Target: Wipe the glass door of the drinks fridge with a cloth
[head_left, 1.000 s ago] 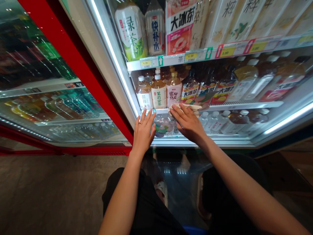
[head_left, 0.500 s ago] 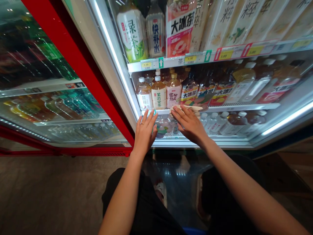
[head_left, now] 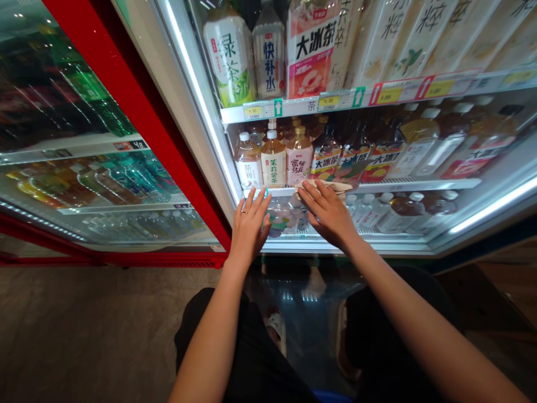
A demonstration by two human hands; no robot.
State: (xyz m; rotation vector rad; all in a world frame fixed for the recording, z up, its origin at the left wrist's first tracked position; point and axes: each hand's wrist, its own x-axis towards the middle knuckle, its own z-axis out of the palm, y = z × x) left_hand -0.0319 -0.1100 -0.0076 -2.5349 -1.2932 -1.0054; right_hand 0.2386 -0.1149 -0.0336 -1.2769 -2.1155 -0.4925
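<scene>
My left hand (head_left: 250,224), a ring on one finger, is spread flat at the lower left of a lit drinks fridge. Its fingertips lie over the front edge of a shelf (head_left: 285,192) and nothing is in it. Under the outstretched fingers of my right hand (head_left: 329,215), a beige cloth (head_left: 339,187) is pressed against the fridge front. The palm side is hidden. Just above the hands stand a tea bottle with a white cap (head_left: 248,165), a jasmine tea bottle (head_left: 274,163) and a pink-labelled bottle (head_left: 298,159).
Large bottles, among them a green tea bottle (head_left: 230,59), fill the shelf above, behind price tags (head_left: 329,102). Clear bottles (head_left: 367,208) stand on the bottom shelf. A red-framed fridge (head_left: 138,106) adjoins on the left. My knees and shoes are below, over a dark floor.
My right hand and the cloth have slid slightly to the right. My left hand stays almost where it was, and the view has shifted a little.
</scene>
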